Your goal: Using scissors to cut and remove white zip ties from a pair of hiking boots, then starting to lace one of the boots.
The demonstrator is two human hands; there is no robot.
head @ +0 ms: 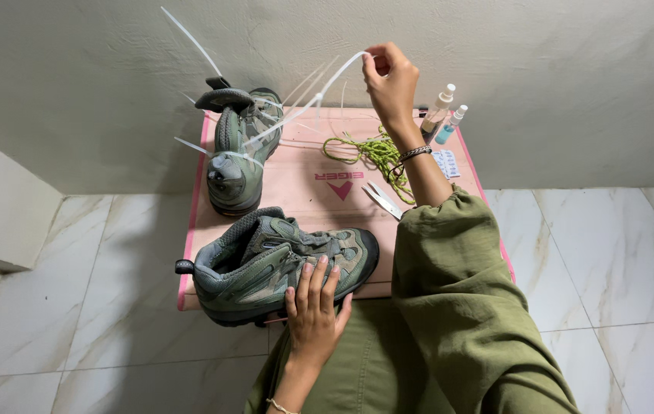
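Note:
Two grey-green hiking shoes rest on a pink board [304, 195]. The near shoe [277, 264] lies on its side, and my left hand [313, 310] presses flat against its sole edge, fingers spread. The far shoe [236, 149] stands upright with several white zip ties [296, 115] sticking out of its eyelets. My right hand [390, 80] is raised above the board, pinching the end of one long white zip tie that runs down to the far shoe.
A heap of yellow-green laces [369, 152], small scissors [383, 199], two small spray bottles [442, 115] and a blister pack [446, 162] lie on the board's right side. Grey wall behind, marble floor tiles around, my green-trousered knee [457, 307] at right.

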